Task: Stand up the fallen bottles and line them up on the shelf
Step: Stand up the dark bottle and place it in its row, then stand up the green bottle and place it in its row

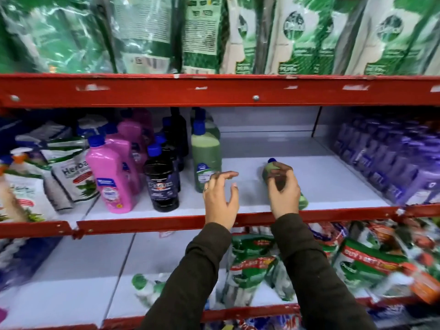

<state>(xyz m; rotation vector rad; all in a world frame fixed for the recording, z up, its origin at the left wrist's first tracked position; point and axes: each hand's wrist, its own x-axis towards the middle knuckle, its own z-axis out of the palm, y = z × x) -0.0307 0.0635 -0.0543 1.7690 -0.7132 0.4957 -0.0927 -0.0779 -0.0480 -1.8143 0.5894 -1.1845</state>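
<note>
The right hand [283, 186] curls around a fallen green bottle [273, 169] lying on the white shelf [321, 182], its blue cap [272, 160] pointing away. The left hand [220, 194] hovers open, fingers spread, just right of an upright green bottle [206, 151]. Farther left, a pouch [73, 177] reads "Herbal"; other labels are blurred.

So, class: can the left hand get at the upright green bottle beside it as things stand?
Probably yes. The left hand is open and empty, its fingertips close to the upright green bottle, with only bare shelf between them. The right hand is busy with the lying green bottle.
</note>
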